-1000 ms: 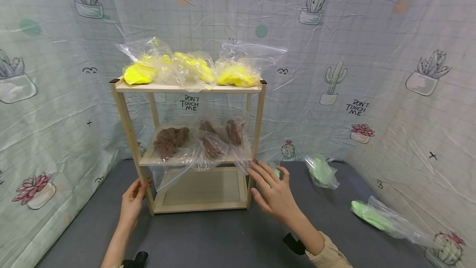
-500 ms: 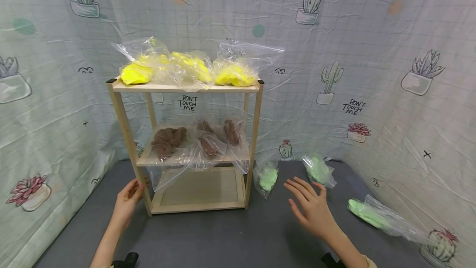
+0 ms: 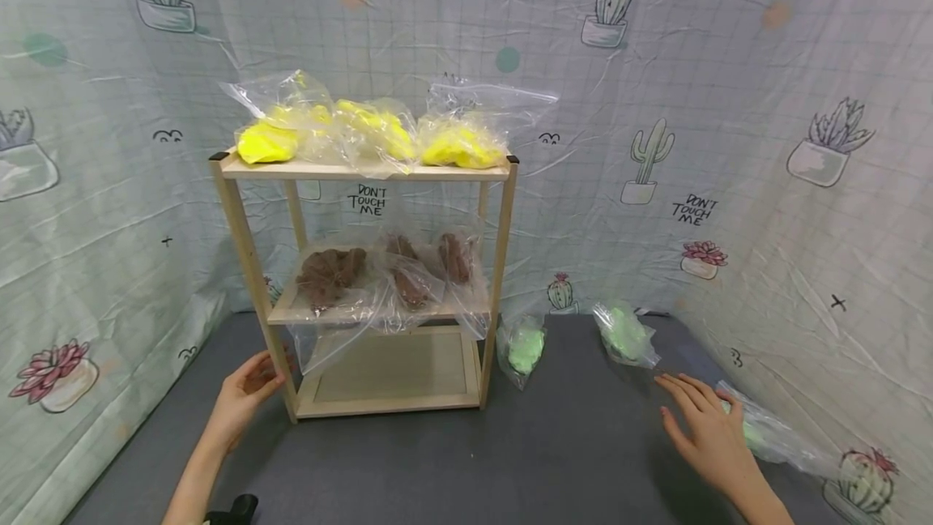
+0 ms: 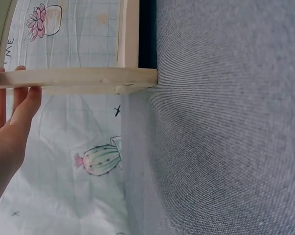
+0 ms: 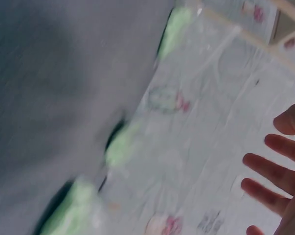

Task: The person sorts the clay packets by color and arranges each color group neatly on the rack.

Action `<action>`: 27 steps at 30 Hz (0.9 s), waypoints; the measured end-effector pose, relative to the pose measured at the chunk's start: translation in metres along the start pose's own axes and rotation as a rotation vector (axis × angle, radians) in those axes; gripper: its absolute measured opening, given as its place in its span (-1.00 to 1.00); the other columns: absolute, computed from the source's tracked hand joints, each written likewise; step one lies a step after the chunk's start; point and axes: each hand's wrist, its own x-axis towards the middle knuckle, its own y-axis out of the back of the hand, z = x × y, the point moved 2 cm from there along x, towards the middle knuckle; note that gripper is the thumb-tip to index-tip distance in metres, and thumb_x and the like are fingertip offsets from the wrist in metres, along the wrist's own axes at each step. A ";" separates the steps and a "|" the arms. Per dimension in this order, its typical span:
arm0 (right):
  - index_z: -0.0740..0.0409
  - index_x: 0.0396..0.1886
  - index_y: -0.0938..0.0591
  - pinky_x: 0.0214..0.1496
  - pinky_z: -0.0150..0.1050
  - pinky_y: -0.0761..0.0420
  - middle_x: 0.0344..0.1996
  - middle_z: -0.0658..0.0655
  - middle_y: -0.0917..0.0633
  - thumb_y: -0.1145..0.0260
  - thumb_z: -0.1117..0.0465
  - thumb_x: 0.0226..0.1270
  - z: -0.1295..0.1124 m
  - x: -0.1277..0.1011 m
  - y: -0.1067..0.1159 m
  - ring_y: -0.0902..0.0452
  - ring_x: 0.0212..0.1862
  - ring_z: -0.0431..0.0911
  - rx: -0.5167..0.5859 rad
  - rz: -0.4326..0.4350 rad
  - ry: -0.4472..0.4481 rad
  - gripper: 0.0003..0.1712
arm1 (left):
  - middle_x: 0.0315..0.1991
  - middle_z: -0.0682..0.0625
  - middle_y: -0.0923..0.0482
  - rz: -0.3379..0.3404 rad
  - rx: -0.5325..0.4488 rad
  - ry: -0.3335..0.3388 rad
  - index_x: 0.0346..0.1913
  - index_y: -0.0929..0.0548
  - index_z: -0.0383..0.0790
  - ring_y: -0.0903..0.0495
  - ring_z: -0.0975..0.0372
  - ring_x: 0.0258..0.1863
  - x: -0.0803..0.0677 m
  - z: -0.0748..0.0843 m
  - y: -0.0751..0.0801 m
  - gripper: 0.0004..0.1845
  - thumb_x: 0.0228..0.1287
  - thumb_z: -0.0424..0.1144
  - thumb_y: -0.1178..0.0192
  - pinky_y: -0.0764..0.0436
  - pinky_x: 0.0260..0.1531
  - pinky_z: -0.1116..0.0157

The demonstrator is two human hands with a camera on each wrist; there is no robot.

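now the right hand (image 3: 710, 436) is spread flat with straight fingers, holding nothing, just over the clear plastic bag of pale green dough (image 3: 765, 434) lying on the grey cloth floor (image 3: 554, 452). the left hand (image 3: 244, 395) curls around the front left post of the light wooden three-level shelf (image 3: 248, 266).
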 end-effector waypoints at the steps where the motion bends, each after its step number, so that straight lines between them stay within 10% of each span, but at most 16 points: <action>1: 0.14 -0.06 -0.53 -0.15 0.20 -0.12 -0.12 0.21 -0.59 -0.18 0.11 0.20 0.006 -0.003 0.002 -0.35 -0.04 0.10 -0.014 -0.013 -0.022 -0.66 | -0.03 0.25 -0.53 -0.008 -0.006 0.001 0.24 -0.30 -0.24 -0.54 0.51 -0.14 -0.001 0.001 0.000 -0.49 0.21 -0.34 -0.11 -0.47 -0.23 0.58; 6: 0.12 -0.04 -0.49 -0.19 0.27 -0.07 -0.08 0.30 -0.53 -0.34 0.31 -0.07 0.034 -0.018 0.013 -0.30 -0.06 0.20 -0.080 -0.114 -0.163 -0.51 | 0.10 0.11 -0.46 -0.003 0.053 0.094 0.29 -0.24 -0.09 -0.55 0.46 -0.12 0.006 -0.053 0.013 -0.37 0.15 -0.14 -0.19 -0.50 -0.22 0.51; 18: 0.16 0.17 -0.26 -0.28 0.42 0.02 0.05 0.49 -0.25 -0.30 0.00 0.05 0.099 -0.053 0.028 -0.08 -0.03 0.43 -0.155 -0.433 -0.475 -0.28 | -0.22 0.46 -0.48 -0.007 0.038 0.127 0.14 -0.34 -0.30 -0.49 0.61 -0.21 -0.011 0.031 -0.007 -0.64 0.31 -0.28 0.01 -0.52 -0.28 0.54; 27: 0.10 0.23 -0.16 -0.24 0.49 0.11 0.14 0.54 -0.11 -0.28 -0.30 -0.09 0.127 -0.074 0.020 0.08 0.06 0.48 -0.185 -0.479 -0.532 -0.02 | -0.19 0.21 -0.52 -0.002 0.038 0.104 0.12 -0.33 -0.46 -0.52 0.57 -0.21 -0.005 0.000 -0.003 -0.56 0.33 -0.18 0.03 -0.55 -0.30 0.46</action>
